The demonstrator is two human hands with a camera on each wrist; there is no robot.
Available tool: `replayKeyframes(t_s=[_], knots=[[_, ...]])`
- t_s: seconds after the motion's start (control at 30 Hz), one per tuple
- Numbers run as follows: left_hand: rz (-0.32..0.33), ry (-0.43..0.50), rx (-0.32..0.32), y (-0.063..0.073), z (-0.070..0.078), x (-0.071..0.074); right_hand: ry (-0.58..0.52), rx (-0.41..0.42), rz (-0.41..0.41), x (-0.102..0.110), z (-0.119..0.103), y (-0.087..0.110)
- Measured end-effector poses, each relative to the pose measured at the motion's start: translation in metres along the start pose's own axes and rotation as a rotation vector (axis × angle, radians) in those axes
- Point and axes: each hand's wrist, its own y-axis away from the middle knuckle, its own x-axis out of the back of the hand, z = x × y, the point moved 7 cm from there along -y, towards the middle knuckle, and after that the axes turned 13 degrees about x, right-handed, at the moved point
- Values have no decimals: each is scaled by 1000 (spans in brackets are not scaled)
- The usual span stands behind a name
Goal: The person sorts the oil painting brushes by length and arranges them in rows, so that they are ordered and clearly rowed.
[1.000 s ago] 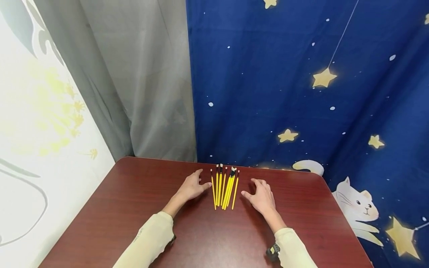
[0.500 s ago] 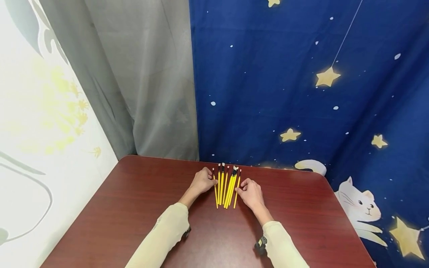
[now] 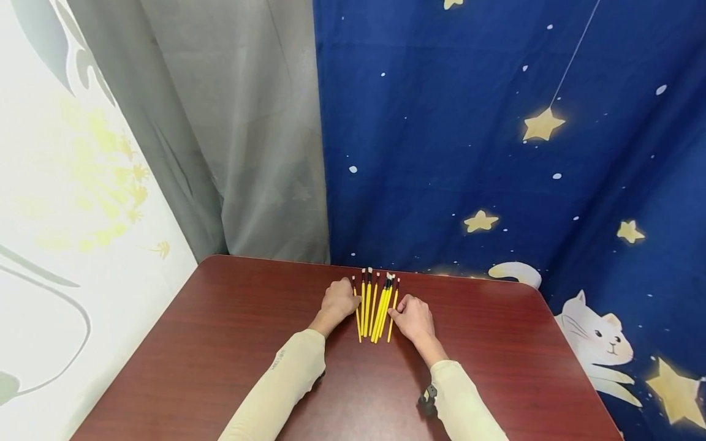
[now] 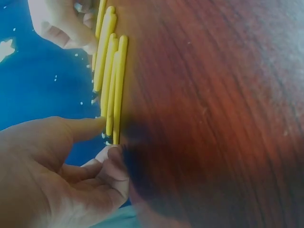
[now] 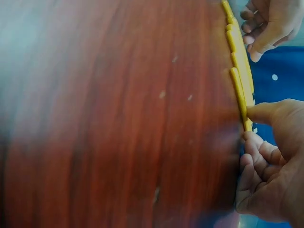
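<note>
Several yellow-handled paintbrushes (image 3: pixel 366 315) with dark ferrules and pale bristles lie side by side near the table's far edge, bristles pointing away. My left hand (image 3: pixel 339 300) pinches the outermost left paintbrush (image 3: pixel 359 327), its thumb over the handle and its fingers curled on the other side. At the opposite end of the row, my right hand (image 3: pixel 413 317) pinches the outermost right paintbrush (image 3: pixel 390 331) between thumb and fingers. In the left wrist view, the brush ends (image 4: pixel 121 71) form an uneven row. The fingers partly hide the bristle ends in both wrist views.
The reddish-brown wooden table (image 3: pixel 220 324) has rounded far corners. Behind it hang a grey curtain (image 3: pixel 265 153) and a blue star-patterned curtain (image 3: pixel 430 135). A pale patterned surface (image 3: pixel 99 294) stands at the left. A small dark device (image 3: pixel 428 399) sits at the right cuff.
Both hands have moved inward to the ends of the row, and thumbs and fingers have closed around the outer paintbrushes. The brushes keep nearly the same arrangement; the view has shifted slightly.
</note>
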Motion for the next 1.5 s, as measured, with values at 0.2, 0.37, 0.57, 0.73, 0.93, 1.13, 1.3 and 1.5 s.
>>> replayKeyframes(t_s=[0.2,0.37,0.57,0.73,0.93,1.13,1.3,1.5], knots=[[1,-31,21,3,0,-1,18,6,-26,-1,1,-2],[-4,-72,15,-3,-4,-7,25,2,-56,-2,3,-3],[-17,-98,45,-5,-6,-7,28,11,-84,-3,0,-4],[-15,-96,54,-6,-8,-8,24,2,-100,-5,0,-6],[-16,-109,50,-7,-8,-8,15,-13,-114,-4,0,-6],[-22,-102,27,-4,-8,-10,33,-35,-145,-4,0,-8],[-24,-95,10,-3,-8,-7,34,-52,-143,-4,2,-9],[-20,-80,1,-3,-6,0,4,-35,-145,-2,8,-10]])
